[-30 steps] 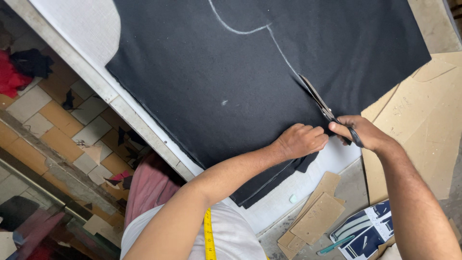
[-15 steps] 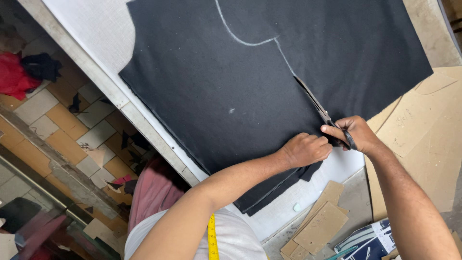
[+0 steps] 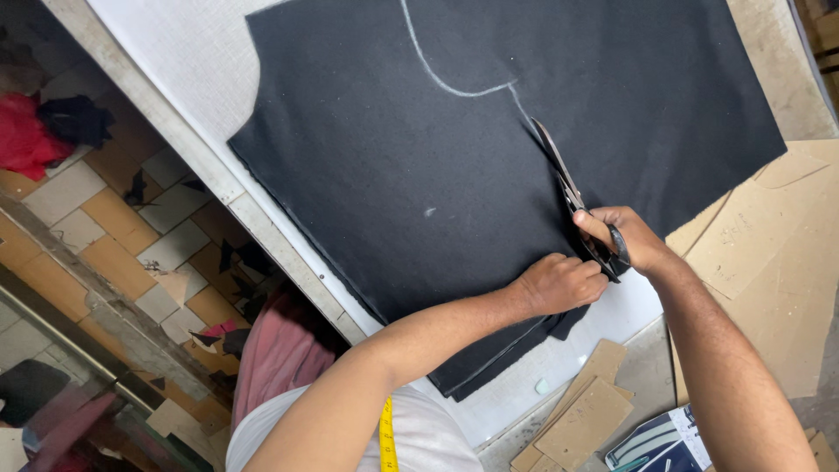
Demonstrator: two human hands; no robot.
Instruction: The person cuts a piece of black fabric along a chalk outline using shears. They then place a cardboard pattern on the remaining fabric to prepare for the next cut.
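A sheet of black fabric [image 3: 419, 157] lies spread flat across the white cutting table [image 3: 175, 52], taking up most of its top. Its left edge runs just inside the table's long edge, beyond which the tiled floor [image 3: 79, 218] drops away, littered with dark scraps and a red cloth heap [image 3: 26, 140]. On the far right the fabric ends near brown cardboard sheets [image 3: 769, 253], and smaller cardboard pieces [image 3: 581, 415] sit at the near corner. Bare white table shows only in a narrow strip along the left and in a patch near the wrists.

A pale chalk line [image 3: 446, 83] curves over the cloth and turns down towards the scissors [image 3: 568, 188], whose blades lie along that line with the tips pointing away from the person.

The right hand [image 3: 625, 240] is curled around the scissor handles, fingers through the loops and thumb on top; how far the blades are parted I cannot tell. The left hand [image 3: 559, 281] rests just beside it, loosely closed, knuckles up, pressing down on the fabric at the cut edge; the two hands nearly touch.

Both forearms reach up from the lower part of the view, the left one slanting across from the chest, the right one coming in steeply from the lower right corner. A yellow tape measure [image 3: 386, 437] hangs over the white shirt.
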